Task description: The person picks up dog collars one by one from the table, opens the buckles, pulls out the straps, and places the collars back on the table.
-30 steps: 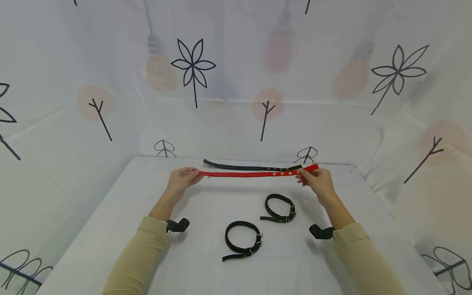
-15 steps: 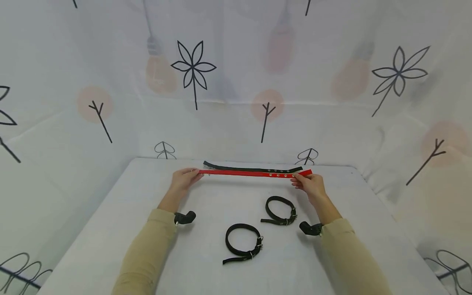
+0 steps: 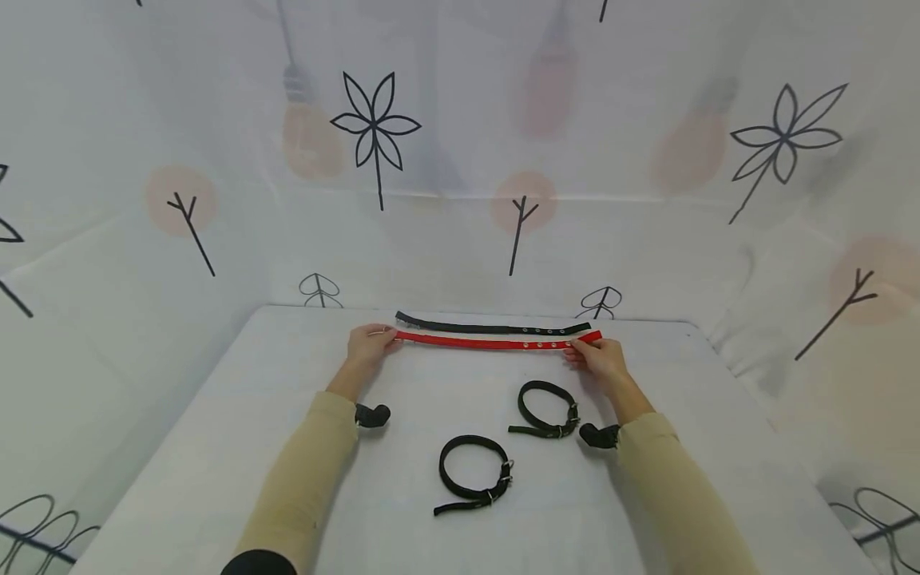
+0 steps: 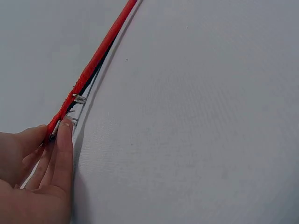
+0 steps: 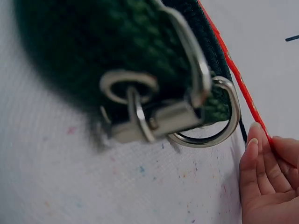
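A red collar (image 3: 467, 343) with metal eyelets is stretched crosswise near the table's back. My left hand (image 3: 368, 343) pinches its buckle end; a metal ring (image 4: 79, 99) sticks out just past the fingertips in the left wrist view. Near the eyelets, my right hand (image 3: 602, 363) holds the other end between thumb and fingers, with the red tip poking out beyond. Right behind it a dark collar (image 3: 474, 328) lies stretched out, almost parallel. Close to the right wrist camera, a dark green woven collar (image 5: 117, 42) shows its buckle and D-ring large and blurred.
Two dark collars, buckled into loops, lie on the white table (image 3: 402, 527): one loop (image 3: 467, 438) at the front middle, another loop (image 3: 544, 432) farther back, near the right wrist. A patterned cloth (image 3: 460, 247) hangs behind the table.
Both hands have drawn slightly inward with the red collar, the left moving right and the right moving left. The red strap now sags a little and lies apart from the dark collar.
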`<state>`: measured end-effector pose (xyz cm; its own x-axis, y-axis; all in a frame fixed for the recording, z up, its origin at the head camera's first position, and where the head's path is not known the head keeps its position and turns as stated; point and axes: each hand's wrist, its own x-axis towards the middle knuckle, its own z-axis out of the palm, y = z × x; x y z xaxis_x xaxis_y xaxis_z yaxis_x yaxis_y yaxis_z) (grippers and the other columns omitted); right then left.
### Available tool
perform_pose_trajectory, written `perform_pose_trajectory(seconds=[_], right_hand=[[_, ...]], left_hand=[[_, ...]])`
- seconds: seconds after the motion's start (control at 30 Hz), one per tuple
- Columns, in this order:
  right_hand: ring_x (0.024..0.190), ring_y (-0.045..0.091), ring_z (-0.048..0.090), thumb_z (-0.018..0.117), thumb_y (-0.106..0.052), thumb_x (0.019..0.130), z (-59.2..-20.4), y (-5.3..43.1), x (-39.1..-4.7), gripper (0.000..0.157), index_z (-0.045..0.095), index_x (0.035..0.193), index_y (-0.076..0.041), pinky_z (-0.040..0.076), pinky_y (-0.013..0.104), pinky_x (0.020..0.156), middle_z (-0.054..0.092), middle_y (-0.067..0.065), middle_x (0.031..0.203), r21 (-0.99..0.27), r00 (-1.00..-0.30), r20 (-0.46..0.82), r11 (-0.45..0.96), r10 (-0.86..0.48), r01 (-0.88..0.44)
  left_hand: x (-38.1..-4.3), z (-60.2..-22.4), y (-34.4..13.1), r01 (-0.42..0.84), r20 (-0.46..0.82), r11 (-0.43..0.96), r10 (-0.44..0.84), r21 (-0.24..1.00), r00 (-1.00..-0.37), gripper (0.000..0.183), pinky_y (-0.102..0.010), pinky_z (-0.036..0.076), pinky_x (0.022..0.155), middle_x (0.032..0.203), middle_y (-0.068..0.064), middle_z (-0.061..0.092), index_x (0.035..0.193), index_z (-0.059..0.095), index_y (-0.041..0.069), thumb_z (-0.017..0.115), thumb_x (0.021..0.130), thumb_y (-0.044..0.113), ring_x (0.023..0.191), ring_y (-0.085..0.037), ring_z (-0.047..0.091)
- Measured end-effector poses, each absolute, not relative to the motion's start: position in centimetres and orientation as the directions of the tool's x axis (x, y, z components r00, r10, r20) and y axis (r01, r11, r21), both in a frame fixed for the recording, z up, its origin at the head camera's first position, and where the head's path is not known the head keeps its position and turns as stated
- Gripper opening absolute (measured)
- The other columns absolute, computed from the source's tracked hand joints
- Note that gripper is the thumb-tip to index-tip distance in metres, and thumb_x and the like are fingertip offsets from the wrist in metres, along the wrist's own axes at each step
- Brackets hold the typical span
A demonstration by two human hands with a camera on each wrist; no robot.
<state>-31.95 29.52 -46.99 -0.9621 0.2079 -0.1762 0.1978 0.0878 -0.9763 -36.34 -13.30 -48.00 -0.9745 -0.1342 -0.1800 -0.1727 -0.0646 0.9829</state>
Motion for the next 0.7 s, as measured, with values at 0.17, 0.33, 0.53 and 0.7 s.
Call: perform_pose_trajectory(seconds=[0.17, 0.33, 0.53, 0.7], right_hand=[[0.075, 0.008, 0.073, 0.057, -0.015, 0.106, -47.3, 29.6, -32.4, 0.036, 0.054, 0.128, 0.014, 0.059, 0.024, 0.073, 0.076, 0.004, 0.085, -0.980, -0.966, -0.154, 0.093, 0.207, 0.176], [0.076, 0.007, 0.072, 0.054, -0.014, 0.108, -47.5, 29.9, -32.7, 0.039, 0.050, 0.136, 0.013, 0.059, 0.023, 0.073, 0.074, -0.001, 0.085, -0.977, -0.956, -0.182, 0.067, 0.229, 0.202], [0.079, 0.008, 0.073, 0.049, -0.012, 0.109, -47.2, 29.9, -32.0, 0.042, 0.047, 0.140, 0.015, 0.059, 0.024, 0.076, 0.077, 0.006, 0.096, -0.976, -0.960, -0.175, 0.091, 0.219, 0.198], [0.080, 0.007, 0.071, 0.046, -0.016, 0.108, -46.8, 30.9, -30.7, 0.042, 0.052, 0.139, 0.013, 0.057, 0.022, 0.075, 0.075, 0.014, 0.109, -0.946, -0.966, -0.149, 0.253, 0.209, 0.201]], left_hand=[[-36.6, -48.0, -13.3, -0.173, -0.182, -0.078, -0.127, 0.982, -0.975, 0.036, -0.033, 0.056, 0.092, 0.127, -0.030, 0.060, 0.133, 0.058, -0.013, 0.065, 0.099, -0.002, 0.102, -0.025, 0.072], [-36.6, -48.1, -13.2, -0.191, -0.194, -0.038, -0.111, 0.981, -0.975, 0.036, -0.033, 0.056, 0.092, 0.127, -0.028, 0.061, 0.133, 0.058, -0.011, 0.064, 0.100, 0.001, 0.098, -0.023, 0.072], [-36.1, -47.8, -13.8, -0.172, -0.163, 0.153, -0.070, 0.973, -0.984, 0.039, -0.027, 0.058, 0.085, 0.126, -0.026, 0.064, 0.136, 0.058, -0.007, 0.065, 0.101, 0.008, 0.099, -0.022, 0.073], [-35.3, -47.2, -14.7, -0.136, -0.128, 0.352, -0.047, 0.926, -0.991, 0.041, -0.031, 0.057, 0.089, 0.129, -0.023, 0.066, 0.136, 0.058, -0.004, 0.066, 0.101, 0.018, 0.098, -0.021, 0.073]])
